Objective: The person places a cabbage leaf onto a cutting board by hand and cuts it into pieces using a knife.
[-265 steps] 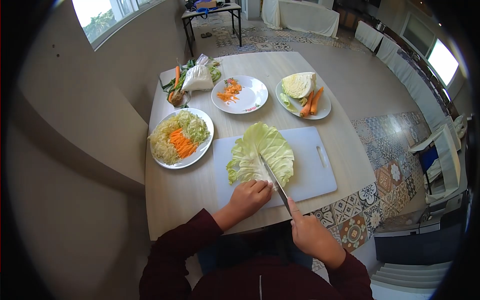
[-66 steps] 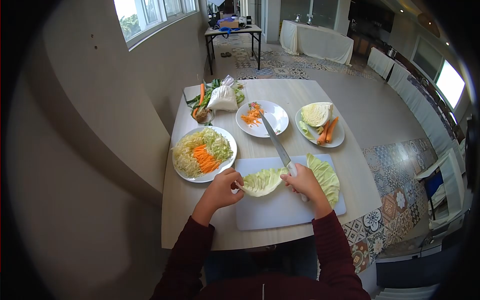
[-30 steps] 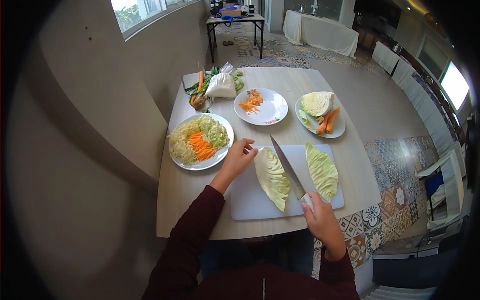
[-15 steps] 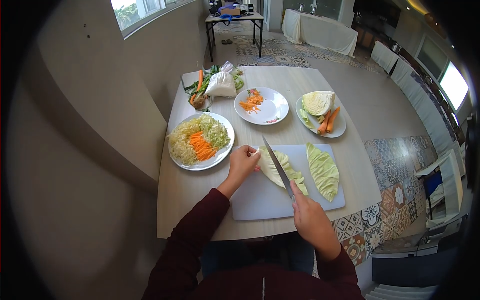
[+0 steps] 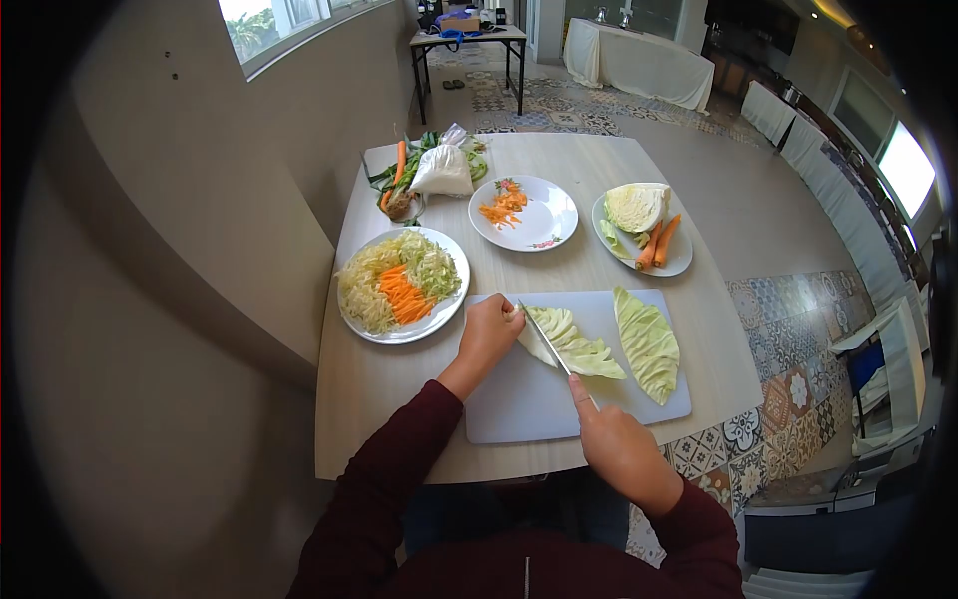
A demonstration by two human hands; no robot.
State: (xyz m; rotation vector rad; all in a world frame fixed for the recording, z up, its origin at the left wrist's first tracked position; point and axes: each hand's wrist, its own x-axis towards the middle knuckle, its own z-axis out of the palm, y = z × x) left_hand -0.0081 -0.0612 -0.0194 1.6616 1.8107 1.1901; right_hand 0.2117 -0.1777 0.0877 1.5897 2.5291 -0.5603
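A pale green cabbage leaf (image 5: 584,351) lies on the white cutting board (image 5: 524,414). My left hand (image 5: 487,337) is closed, its fingers pinching the stem end of this leaf. Wrapped round the handle of a kitchen knife (image 5: 548,342), my right hand (image 5: 629,454) holds the blade low across the leaf, its tip close to my left fingertips. How deep the edge sits in the leaf is hard to see. Another cabbage leaf (image 5: 649,349) rests untouched at the board's right side.
A plate (image 5: 457,295) of shredded cabbage and carrot stands left of the board. Behind are a plate (image 5: 552,215) with carrot scraps, a plate (image 5: 686,262) with a cut cabbage (image 5: 636,207) and carrots (image 5: 659,243), and a white plastic bag (image 5: 442,172) beside vegetables.
The knife has come down and turned so its blade lies along the leaf's left part, tip near my left hand. My right hand has moved slightly down and right. The leaf has shifted slightly.
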